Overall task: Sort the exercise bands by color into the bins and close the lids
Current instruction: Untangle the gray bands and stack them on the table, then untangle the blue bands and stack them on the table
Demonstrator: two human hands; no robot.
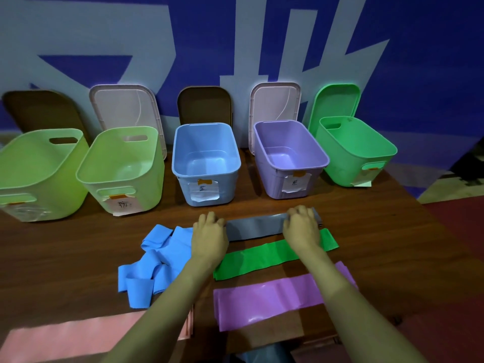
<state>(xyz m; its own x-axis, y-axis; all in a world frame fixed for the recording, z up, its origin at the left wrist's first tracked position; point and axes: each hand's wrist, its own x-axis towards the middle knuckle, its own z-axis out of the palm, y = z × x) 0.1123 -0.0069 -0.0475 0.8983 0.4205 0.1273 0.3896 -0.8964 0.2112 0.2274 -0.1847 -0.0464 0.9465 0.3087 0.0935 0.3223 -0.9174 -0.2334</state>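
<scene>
A grey band lies flat across the wooden table. My left hand grips its left end and my right hand grips its right end. Below it lie a green band and a purple band, both flat. A crumpled blue band sits left of my left arm. A pink band lies at the near left edge. Five open bins stand at the back: two light green, blue, purple, green.
Lids lean upright against the wall behind the bins: two brown, two pale pink, one green. Paper labels are taped to the bin fronts. The table's right edge slants away at far right.
</scene>
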